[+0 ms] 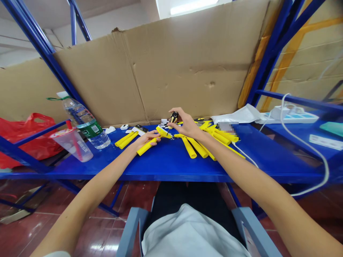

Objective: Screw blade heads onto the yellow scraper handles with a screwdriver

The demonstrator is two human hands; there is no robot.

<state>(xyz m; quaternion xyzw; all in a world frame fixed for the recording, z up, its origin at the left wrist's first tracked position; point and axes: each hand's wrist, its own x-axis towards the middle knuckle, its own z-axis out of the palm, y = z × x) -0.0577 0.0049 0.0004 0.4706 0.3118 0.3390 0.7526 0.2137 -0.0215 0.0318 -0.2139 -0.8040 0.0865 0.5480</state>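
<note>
My left hand (pixel 148 138) is closed around a yellow plastic scraper (pixel 146 147), its tubular handle slanting toward me and its wider head up by my fingers. Over that head, my right hand (pixel 187 125) grips a black-and-yellow screwdriver (pixel 174 117), whose shaft points down onto the scraper. Whether the tip sits in a screw is too small to tell. Small metal bits, apparently screws (pixel 172 138), lie on the blue table beside the scraper head. More yellow scrapers (pixel 197 148) are piled under and beyond my right forearm, which partly hides them.
Two yellow handles (pixel 125 140) lie left with a black-and-white card (pixel 139 129). Farther left stand a water bottle (pixel 92 128), a plastic cup (pixel 75 144) and a red bag (pixel 26 139). A power strip (pixel 302 117) with a white cable (pixel 320 153) is at right; cardboard (pixel 182 64) stands behind.
</note>
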